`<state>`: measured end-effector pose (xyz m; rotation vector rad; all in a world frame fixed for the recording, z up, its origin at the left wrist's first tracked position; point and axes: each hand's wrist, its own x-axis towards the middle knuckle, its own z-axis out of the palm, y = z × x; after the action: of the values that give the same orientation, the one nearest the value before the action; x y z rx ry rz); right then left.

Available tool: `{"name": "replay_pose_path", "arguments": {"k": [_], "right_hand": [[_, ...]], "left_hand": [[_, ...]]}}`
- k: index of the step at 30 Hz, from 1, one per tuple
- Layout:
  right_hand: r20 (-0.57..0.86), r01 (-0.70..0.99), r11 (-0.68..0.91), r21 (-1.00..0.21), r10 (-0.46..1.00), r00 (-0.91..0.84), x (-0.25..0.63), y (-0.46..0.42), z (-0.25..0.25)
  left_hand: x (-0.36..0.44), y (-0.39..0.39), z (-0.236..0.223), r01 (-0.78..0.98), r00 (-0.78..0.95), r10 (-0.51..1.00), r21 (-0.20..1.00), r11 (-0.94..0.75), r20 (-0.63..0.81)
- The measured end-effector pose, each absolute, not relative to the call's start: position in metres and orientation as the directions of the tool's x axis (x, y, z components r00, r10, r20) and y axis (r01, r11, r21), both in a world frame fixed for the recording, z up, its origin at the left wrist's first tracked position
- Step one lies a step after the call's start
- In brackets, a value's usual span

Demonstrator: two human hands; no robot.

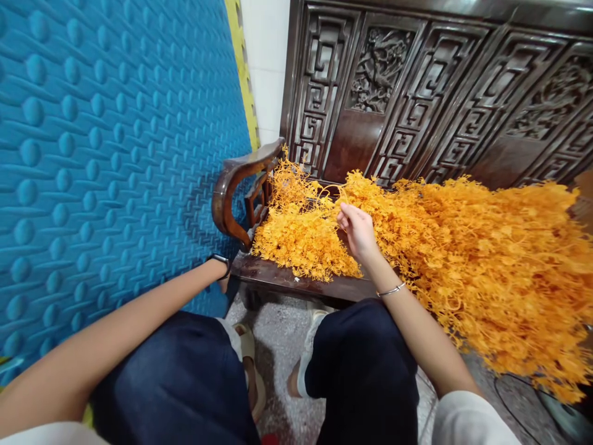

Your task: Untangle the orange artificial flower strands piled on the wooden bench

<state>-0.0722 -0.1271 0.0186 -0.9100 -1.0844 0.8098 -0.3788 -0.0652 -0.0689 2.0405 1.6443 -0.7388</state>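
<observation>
My right hand [356,227] is closed in a pinch above the bench seat, between two heaps of orange-yellow artificial flowers. Thin curved stems show close by its fingertips; whether they grip one I cannot make out. The smaller flower heap [308,241] lies on the seat to its left. On its right spreads a much larger heap of the same flowers [491,259]. My left hand [224,284] hangs low beside the seat's left front corner, just past a black wristband, its fingers hidden.
The dark wooden bench [264,269] has a curved armrest [225,194] on the left and a carved backrest [356,133] behind. A blue textured foam mat [115,136] fills the left side. Black cables [504,392] lie on the floor at lower right.
</observation>
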Motion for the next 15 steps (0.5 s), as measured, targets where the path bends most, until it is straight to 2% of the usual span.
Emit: {"name": "replay_pose_path", "arguments": {"k": [4,9,12,15], "right_hand": [[0.374,-0.094,0.411,-0.907,0.887,0.269,-0.072,-0.127,0.018],[0.377,-0.099,0.416,-0.904,0.884,0.276,-0.072,-0.126,0.018],[0.377,-0.116,0.424,-0.898,0.88,0.289,-0.073,-0.127,0.018],[0.383,-0.13,0.441,-0.888,0.867,0.32,-0.073,-0.128,0.02]], "left_hand": [[-0.377,-0.066,-0.067,0.981,0.028,0.639,-0.102,-0.167,-0.769],[-0.376,-0.065,-0.069,0.995,0.009,0.636,-0.055,-0.08,-0.772],[-0.376,-0.062,-0.073,0.996,0.073,0.705,0.087,-0.017,-0.705],[-0.377,-0.061,-0.077,0.931,0.232,0.822,0.364,-0.032,-0.519]]}}
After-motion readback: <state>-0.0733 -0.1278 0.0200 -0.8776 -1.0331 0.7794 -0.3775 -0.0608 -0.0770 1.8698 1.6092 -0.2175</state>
